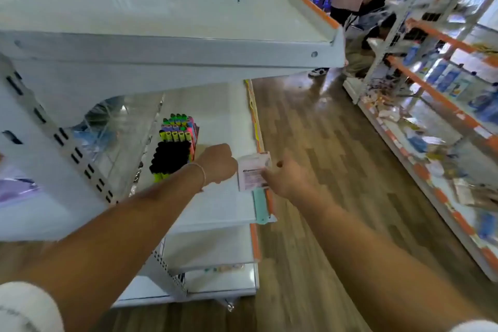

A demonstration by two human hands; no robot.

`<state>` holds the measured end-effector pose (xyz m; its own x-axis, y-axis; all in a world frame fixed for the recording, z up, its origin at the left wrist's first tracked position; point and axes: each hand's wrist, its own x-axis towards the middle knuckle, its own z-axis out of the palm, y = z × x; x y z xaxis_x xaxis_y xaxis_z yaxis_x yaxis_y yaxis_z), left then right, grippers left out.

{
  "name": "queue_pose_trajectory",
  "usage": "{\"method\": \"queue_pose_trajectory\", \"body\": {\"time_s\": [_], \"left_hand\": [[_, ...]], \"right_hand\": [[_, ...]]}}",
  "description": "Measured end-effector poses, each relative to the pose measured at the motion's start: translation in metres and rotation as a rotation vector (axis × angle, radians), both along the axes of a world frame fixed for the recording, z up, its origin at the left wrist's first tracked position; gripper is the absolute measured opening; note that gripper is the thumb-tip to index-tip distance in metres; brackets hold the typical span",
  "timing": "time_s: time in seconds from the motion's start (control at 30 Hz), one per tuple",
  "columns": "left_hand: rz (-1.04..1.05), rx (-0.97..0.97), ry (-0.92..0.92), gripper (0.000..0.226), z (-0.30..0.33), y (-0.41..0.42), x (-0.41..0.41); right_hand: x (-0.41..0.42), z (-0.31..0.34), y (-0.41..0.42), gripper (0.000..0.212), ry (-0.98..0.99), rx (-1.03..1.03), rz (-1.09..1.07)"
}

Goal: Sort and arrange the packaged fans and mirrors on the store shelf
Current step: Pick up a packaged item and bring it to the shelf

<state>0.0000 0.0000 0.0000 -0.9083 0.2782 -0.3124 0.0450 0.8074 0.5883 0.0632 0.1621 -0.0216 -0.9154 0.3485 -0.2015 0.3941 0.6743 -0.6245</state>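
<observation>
Shelf (pixel 215 207): package (pixel 252 172) upright.

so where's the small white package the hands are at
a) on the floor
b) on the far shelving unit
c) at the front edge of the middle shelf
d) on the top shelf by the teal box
c, the white package sits at the orange front edge of the middle shelf, between the left hand and the right hand.

The pack (pixel 253 171) in my right grip (pixel 285 179) looks like clear, glossy plastic over a printed paper card. My shelf (pixel 215 205) is smooth painted metal with a soft sheen, its upright (pixel 62 140) slotted metal. The floor (pixel 323 143) is wood-patterned plank, polished enough to reflect light. A thin shiny bangle (pixel 200 171) circles my left wrist.
</observation>
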Motion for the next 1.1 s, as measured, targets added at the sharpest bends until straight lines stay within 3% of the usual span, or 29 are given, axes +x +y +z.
{"method": "queue_pose_trajectory", "body": {"time_s": [0.1, 0.23, 0.3, 0.4, 0.6, 0.8, 1.1], "left_hand": [[0.021, 0.044, -0.096, 0.018, -0.006, 0.001, -0.004], [-0.017, -0.021, -0.091, 0.016, -0.011, 0.01, -0.001], [-0.046, -0.061, -0.028, 0.017, -0.007, 0.019, 0.001], [-0.094, -0.141, 0.125, 0.017, 0.006, 0.042, -0.002], [-0.09, -0.109, 0.335, 0.018, 0.031, 0.128, -0.003], [-0.231, -0.102, 0.456, 0.023, 0.06, 0.275, 0.021], [-0.515, -0.006, 0.377, 0.042, 0.091, 0.472, 0.069]], "right_hand": [[-0.01, -0.012, -0.003, 0.033, -0.03, -0.066, -0.054], [-0.018, -0.027, 0.002, 0.039, -0.105, -0.113, -0.096], [-0.019, -0.029, 0.008, 0.034, -0.115, -0.274, -0.117], [-0.019, -0.024, 0.024, 0.007, -0.155, -0.646, -0.211], [0.006, 0.009, 0.105, 0.014, -0.118, -0.94, -0.248], [0.061, 0.036, 0.248, 0.02, 0.092, -0.898, -0.436], [0.149, 0.08, 0.428, 0.017, 0.39, -0.773, -0.701]]}}
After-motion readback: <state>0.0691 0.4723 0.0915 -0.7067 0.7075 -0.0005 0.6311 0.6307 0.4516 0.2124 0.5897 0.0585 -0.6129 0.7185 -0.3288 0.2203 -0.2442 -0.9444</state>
